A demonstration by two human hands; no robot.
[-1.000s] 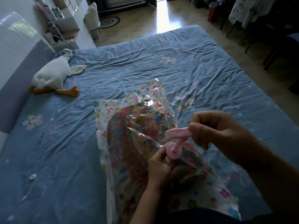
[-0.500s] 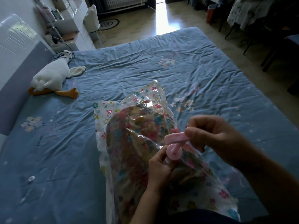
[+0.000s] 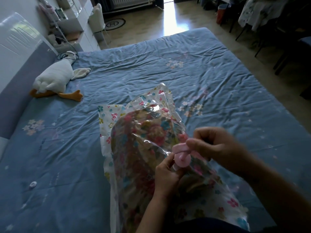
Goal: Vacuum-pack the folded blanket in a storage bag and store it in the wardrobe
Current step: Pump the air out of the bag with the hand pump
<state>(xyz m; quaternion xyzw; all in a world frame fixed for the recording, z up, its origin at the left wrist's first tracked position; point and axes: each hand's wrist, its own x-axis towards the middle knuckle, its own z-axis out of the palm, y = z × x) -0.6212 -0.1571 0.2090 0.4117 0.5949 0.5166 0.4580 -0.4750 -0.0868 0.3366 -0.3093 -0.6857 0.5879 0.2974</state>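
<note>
The storage bag lies in the lower centre of the frame on the blue bed, its near end running down toward me and the folded blanket bulging inside it. My left grip comes up from the bottom edge with fingers curled, thumb and forefinger pinching the round pink valve together with the film around it. My right grip, just right of centre, pinches the pink cap, which sits just above the valve. I judge the film thin, slick and crinkly, likely to slide out of a loose pinch, while the blanket inside is soft and springy, bulky rather than heavy. The bag looks puffy, not drawn flat, so it will sag and shift when lifted. The valve is the one stiff part, so that is where I hold for capping, bracing its rim from underneath so the push has something to meet. For carrying I would cradle the bulk from below with both grips. I would not hang it by the loose printed margin or by the valve, where a tug could strain the seal. A plush goose lies at the upper left, and a small white round piece sits on the sheet at lower left; I cannot tell what it is.
</note>
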